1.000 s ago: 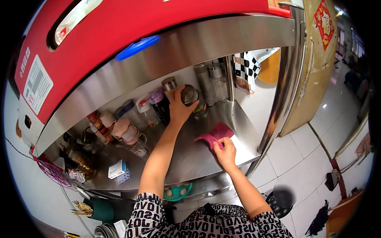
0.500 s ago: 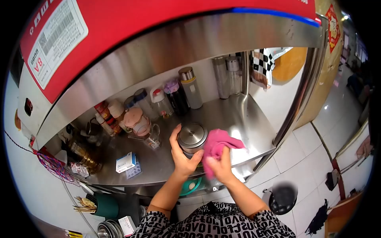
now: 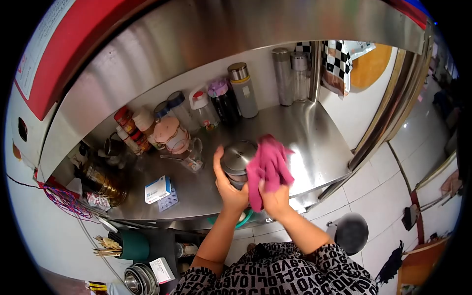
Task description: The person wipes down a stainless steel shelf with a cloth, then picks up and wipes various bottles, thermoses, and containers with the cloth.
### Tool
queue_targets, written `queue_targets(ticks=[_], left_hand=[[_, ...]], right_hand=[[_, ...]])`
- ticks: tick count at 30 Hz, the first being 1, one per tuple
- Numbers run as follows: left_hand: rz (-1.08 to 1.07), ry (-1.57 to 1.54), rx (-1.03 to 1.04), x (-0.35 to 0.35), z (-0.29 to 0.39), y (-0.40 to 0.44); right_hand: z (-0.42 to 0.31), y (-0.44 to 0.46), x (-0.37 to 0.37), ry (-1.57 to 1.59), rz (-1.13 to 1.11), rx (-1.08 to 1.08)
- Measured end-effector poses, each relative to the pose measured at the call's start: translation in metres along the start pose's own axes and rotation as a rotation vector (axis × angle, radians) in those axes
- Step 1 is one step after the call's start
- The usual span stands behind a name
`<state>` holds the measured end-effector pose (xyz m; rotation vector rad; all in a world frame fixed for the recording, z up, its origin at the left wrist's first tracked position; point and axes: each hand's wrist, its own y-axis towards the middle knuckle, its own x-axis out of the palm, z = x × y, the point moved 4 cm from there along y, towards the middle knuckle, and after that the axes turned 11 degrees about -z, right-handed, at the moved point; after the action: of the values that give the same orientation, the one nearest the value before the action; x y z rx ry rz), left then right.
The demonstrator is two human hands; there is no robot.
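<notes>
The left hand [image 3: 231, 194], half open, cups one round jar with a silver metal lid [image 3: 239, 156] over the stainless-steel shelf [image 3: 314, 142]. The right hand [image 3: 276, 199], nearly closed, grips one pink cloth [image 3: 270, 166] against it; two tall silver-topped bottles [image 3: 282, 78] stand behind.

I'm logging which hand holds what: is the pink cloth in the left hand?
No, the right hand holds the pink cloth, while the left hand is around the jar.

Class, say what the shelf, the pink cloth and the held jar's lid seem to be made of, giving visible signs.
Shelf: smooth metal, probably stainless steel; it shows bright reflections.
Cloth: soft, matt fabric; it folds and droops; fibre unclear.
Lid: satin metal by its grey sheen, perhaps coated plastic.
</notes>
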<state>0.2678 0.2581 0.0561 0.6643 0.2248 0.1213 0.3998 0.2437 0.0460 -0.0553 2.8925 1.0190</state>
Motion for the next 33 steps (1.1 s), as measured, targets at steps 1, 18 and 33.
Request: queue_targets(ticks=[1,18,33], left_hand=[[0.025,-0.101,0.043,-0.002,-0.001,0.000],[0.058,-0.248,0.050,0.005,0.008,0.006],[0.032,-0.225,0.034,-0.003,-0.010,0.005]], right_hand=[[0.009,0.008,0.001,0.023,-0.038,0.029],[0.067,-0.005,-0.006,0.194,0.002,0.149],[0.072,-0.002,-0.008,0.573,-0.199,0.598]])
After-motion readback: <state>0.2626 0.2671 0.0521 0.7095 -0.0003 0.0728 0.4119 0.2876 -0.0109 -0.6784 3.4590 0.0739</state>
